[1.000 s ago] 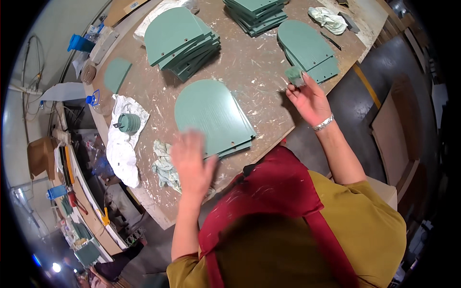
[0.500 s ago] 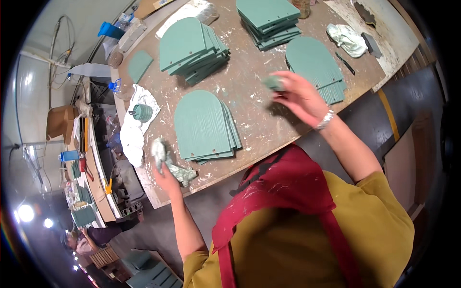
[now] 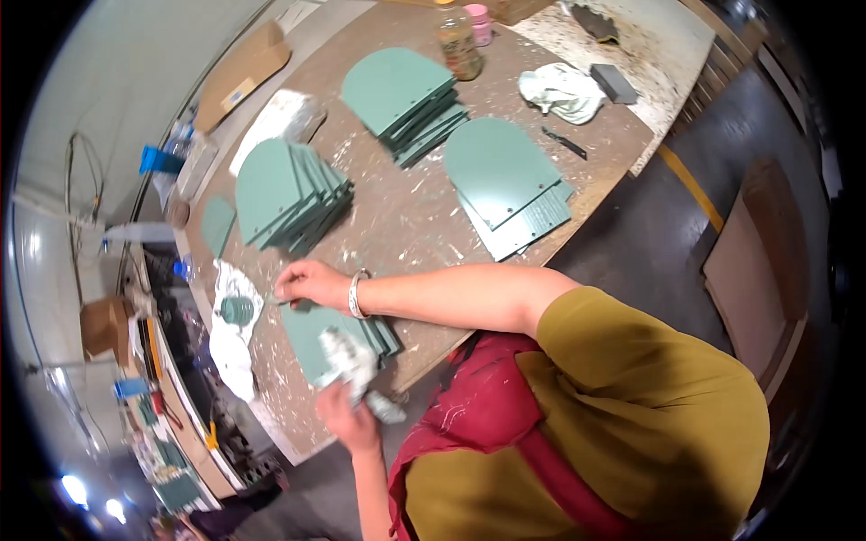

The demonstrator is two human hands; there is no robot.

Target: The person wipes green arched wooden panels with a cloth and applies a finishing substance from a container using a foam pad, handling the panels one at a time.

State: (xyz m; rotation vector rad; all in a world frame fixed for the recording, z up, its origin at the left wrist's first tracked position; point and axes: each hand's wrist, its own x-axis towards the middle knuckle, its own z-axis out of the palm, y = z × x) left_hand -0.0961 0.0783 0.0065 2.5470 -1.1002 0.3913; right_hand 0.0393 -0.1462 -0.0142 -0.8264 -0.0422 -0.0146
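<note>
My left hand (image 3: 347, 417) grips a crumpled white rag (image 3: 350, 361) with greenish stains, held over the near edge of the closest stack of green arch-shaped boards (image 3: 311, 338). My right hand (image 3: 311, 283) reaches across to the left side of that stack, its fingers curled and pinched at the far edge of the top board. What it holds is hidden by the fingers. Left of it, a small round green container (image 3: 237, 311) rests on a white cloth (image 3: 233, 356). My right forearm covers part of the table.
More green boards stand in a fanned stack (image 3: 275, 194), a back stack (image 3: 397, 90) and a right stack (image 3: 505, 171). A glass jar (image 3: 460, 50), a pink container (image 3: 480, 24), a white rag (image 3: 561, 92), a grey block (image 3: 613, 83) and a black knife (image 3: 565, 142) lie beyond.
My right hand, earlier holding a small green pad over the table's middle, has swung left to the near stack. My left hand has lifted its rag over the boards. The view has shifted.
</note>
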